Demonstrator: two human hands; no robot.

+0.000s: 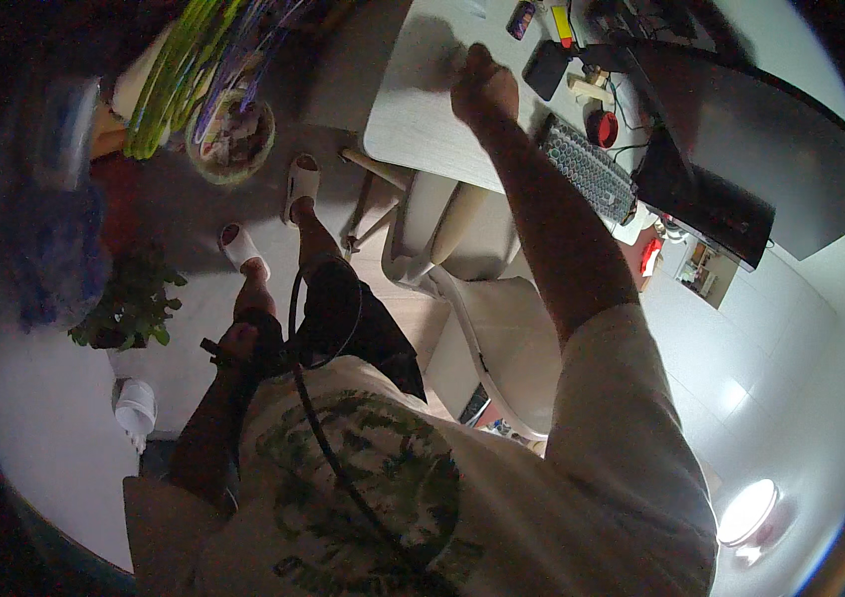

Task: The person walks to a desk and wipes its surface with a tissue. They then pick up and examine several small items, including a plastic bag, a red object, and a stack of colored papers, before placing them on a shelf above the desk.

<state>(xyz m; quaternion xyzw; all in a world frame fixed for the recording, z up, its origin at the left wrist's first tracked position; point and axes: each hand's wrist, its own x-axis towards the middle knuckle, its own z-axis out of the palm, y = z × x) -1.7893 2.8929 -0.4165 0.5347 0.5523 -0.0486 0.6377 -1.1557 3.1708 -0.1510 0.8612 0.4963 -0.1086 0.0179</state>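
Observation:
My right hand is over the near part of a pale desk, its fingers curled; whether anything is inside them cannot be told. A black flat object lies just to its right, and a grey keyboard is below and to the right. My left hand hangs low beside my dark shorts, with a dark strap or object at it; shadow hides its fingers. A black cable runs down my printed T-shirt and loops near the shorts.
A pale chair stands against the desk. Monitors and a red round object are on it. Left are a round bin, green and purple hoop-like strands, a leafy plant and a white container.

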